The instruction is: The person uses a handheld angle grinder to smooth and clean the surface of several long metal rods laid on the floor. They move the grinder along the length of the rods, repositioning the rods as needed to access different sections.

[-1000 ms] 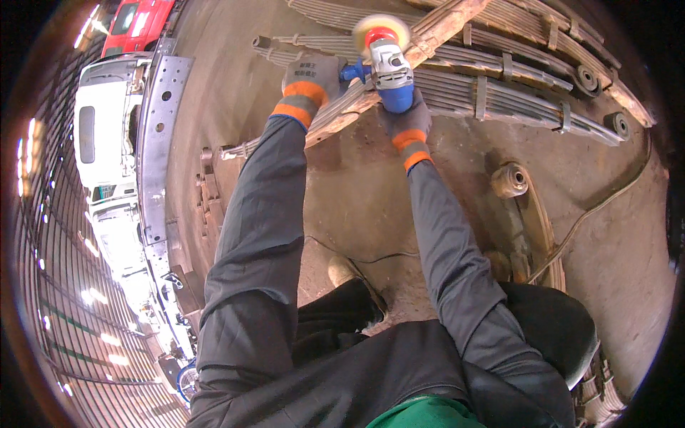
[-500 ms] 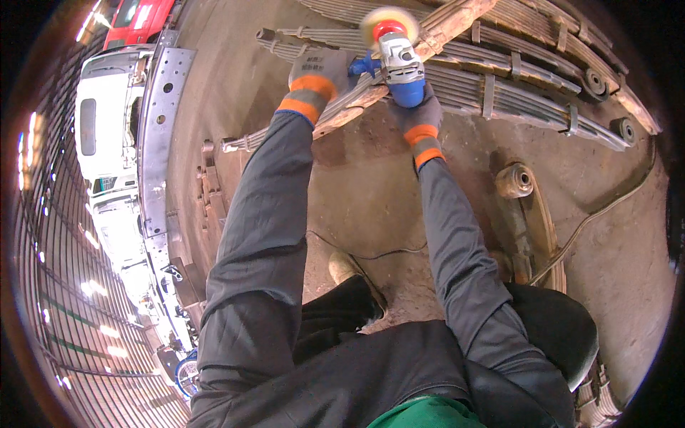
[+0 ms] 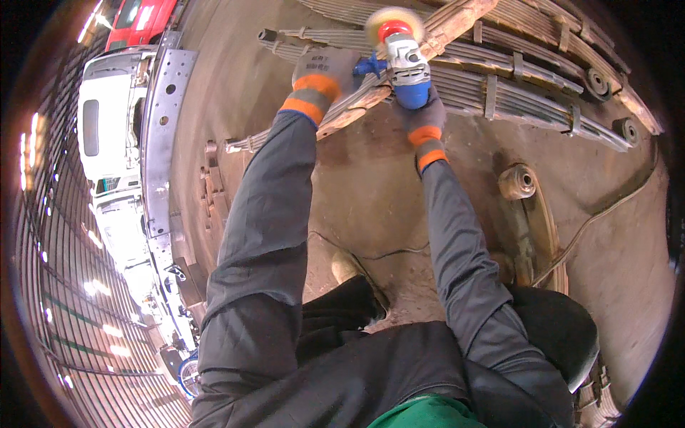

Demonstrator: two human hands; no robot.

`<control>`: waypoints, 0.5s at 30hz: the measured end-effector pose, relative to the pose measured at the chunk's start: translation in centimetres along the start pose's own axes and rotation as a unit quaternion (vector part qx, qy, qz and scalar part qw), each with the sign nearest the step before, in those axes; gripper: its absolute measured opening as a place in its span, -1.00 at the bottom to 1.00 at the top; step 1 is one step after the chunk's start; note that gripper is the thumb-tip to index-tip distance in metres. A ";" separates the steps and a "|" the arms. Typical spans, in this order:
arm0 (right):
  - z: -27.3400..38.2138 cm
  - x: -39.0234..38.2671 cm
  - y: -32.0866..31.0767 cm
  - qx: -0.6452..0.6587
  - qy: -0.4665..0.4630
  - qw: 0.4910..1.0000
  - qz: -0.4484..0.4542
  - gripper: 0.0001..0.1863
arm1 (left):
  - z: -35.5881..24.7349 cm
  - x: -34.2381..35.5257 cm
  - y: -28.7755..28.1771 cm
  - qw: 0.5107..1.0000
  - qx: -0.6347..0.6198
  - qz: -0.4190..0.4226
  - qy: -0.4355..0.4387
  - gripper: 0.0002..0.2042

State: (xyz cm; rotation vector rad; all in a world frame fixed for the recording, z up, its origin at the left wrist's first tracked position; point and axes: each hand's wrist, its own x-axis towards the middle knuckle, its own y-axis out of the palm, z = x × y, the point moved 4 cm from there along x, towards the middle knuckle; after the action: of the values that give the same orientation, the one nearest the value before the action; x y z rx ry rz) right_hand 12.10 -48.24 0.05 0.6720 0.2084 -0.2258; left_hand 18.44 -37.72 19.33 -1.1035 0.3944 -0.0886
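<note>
An angle grinder (image 3: 408, 64), with a blue rear body, a metal gear head and a red hub, is held out in front of me. Its round disc (image 3: 394, 25) is smeared as if spinning and sits over rusty leaf springs (image 3: 449, 32). My right hand (image 3: 426, 118), in a grey glove with an orange cuff, wraps the rear of the tool. On the blue side handle, my gloved left hand (image 3: 327, 68) is closed, its fingers mostly hidden. Whether the disc touches metal I cannot tell.
More stacked leaf springs (image 3: 531, 103) with clamps and rolled eyes lie at the far right. Closer, a curved spring (image 3: 544, 221) rests beside a cable (image 3: 596, 214). A perforated steel beam (image 3: 158, 143) and white truck cabs (image 3: 107, 118) stand left. My boot (image 3: 346, 265) is below.
The grinder and both hands have shifted very slightly to the right. Both hands keep their hold, and the disc stays blurred.
</note>
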 end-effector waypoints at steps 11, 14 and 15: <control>-2.0 -1.0 1.7 -0.363 -0.068 0.929 -0.006 -0.44 | 3.5 -1.9 4.0 0.995 -0.034 0.038 -0.081 -0.60; -2.6 -1.0 2.0 -0.314 -0.050 0.948 0.012 -0.44 | 4.1 -2.2 5.4 0.994 -0.046 0.044 -0.091 -0.59; -3.0 -0.8 2.0 -0.289 -0.048 0.956 0.019 -0.44 | 4.1 -2.1 5.4 0.994 -0.050 0.041 -0.089 -0.59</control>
State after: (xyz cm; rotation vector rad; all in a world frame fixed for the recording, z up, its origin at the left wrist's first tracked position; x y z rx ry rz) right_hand 11.58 -44.73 -0.85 0.0822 0.1569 -0.1474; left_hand 17.29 -31.25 16.72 -1.1820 0.2867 0.1029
